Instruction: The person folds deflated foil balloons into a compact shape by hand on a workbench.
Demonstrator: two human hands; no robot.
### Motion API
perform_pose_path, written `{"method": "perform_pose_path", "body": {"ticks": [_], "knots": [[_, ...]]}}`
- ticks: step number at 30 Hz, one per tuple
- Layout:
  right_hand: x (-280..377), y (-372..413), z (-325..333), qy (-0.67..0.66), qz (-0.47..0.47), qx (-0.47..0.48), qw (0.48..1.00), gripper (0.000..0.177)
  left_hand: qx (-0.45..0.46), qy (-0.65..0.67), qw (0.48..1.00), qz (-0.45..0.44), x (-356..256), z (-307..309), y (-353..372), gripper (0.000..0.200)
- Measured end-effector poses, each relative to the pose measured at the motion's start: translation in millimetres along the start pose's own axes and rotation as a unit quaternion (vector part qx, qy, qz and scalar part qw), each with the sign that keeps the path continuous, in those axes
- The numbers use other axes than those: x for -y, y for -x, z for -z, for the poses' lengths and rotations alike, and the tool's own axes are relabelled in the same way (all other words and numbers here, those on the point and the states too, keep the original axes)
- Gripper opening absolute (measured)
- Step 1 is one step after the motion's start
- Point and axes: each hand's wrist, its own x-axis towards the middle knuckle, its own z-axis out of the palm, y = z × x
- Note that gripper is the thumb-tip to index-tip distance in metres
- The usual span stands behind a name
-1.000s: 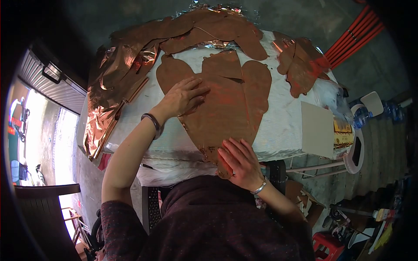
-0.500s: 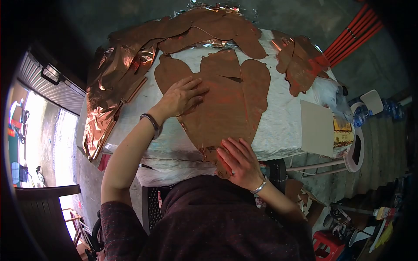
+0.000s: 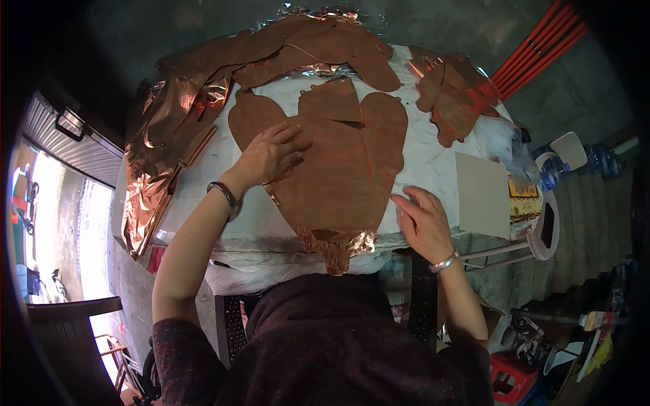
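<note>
A flat, copper-brown foil piece with rounded lobes lies on the white-covered table. It narrows toward me, and its crinkled, shiny tip hangs over the near edge. A dark slit shows in its upper part. My left hand rests on the left side of the piece, fingers stretched out over it. Just off its lower right edge is my right hand, above the white cover, with slightly bent fingers apart and nothing seen in them.
More brown foil pieces overlap along the far edge, with crumpled copper foil at left. Another brown piece lies at far right. A pale card stands beside a yellow box. Orange poles lean beyond.
My right hand has left the narrow tip and moved right and upward, uncovering the crinkled end. My left hand stays on the foil piece. The whole view has shifted slightly.
</note>
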Motion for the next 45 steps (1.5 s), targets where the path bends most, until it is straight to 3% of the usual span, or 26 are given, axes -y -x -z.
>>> {"method": "perform_pose_path", "body": {"ticks": [7,10,13,15,18,22,24,28,33,36,38,41,45], "knots": [[-43.8,-48.3,-32.5,0.054,0.041,-0.029,0.997,0.027,-0.007,-0.024,1.000,-0.016,2.8,-3.1,1.4,0.038],[-61.4,-69.1,-51.7,0.101,0.004,0.049,0.994,0.031,-0.029,-0.040,0.998,-0.037,6.8,-6.9,1.1,0.037],[-59.1,-90.1,-61.9,0.045,0.003,0.028,0.999,0.035,-0.030,-0.050,0.997,-0.046,5.9,-6.5,2.3,0.038],[-28.7,-103.7,-41.8,-0.160,-0.056,0.042,0.985,0.044,-0.029,-0.055,0.997,-0.049,6.9,-7.6,2.3,0.038],[-9.0,-111.2,-39.5,-0.227,-0.112,0.010,0.967,0.048,-0.034,-0.048,0.997,-0.043,7.0,-9.2,1.2,0.039],[-12.1,-119.0,-54.4,-0.265,-0.086,0.013,0.960,0.051,-0.030,-0.034,0.998,-0.031,7.7,-11.4,0.8,0.039],[-12.4,-121.0,-63.1,-0.211,-0.019,-0.004,0.977,0.050,-0.029,-0.038,0.998,-0.033,7.9,-10.3,0.9,0.039],[-13.8,-121.1,-75.9,-0.081,0.025,0.012,0.996,0.051,-0.024,-0.033,0.999,-0.025,5.5,-8.9,0.9,0.038],[-12.6,-129.1,-82.2,-0.099,0.027,0.013,0.995,0.054,-0.023,-0.023,0.999,-0.014,5.4,-8.3,1.1,0.038],[-21.0,-145.7,-87.7,-0.064,-0.015,-0.044,0.997,0.058,-0.025,-0.021,0.999,-0.020,1.6,-4.0,0.8,0.038],[-20.2,-153.9,-88.5,0.011,-0.065,0.025,0.998,0.063,0.013,-0.014,1.000,-0.002,-1.5,0.4,0.8,0.039],[-9.1,-155.9,-89.7,0.015,-0.083,0.070,0.994,0.067,-0.008,-0.024,0.999,-0.026,0.0,-1.4,1.1,0.041],[-6.1,-156.4,-97.3,0.033,-0.072,0.045,0.996,0.066,-0.040,-0.049,0.997,-0.052,11.2,-13.1,0.9,0.039]]}}
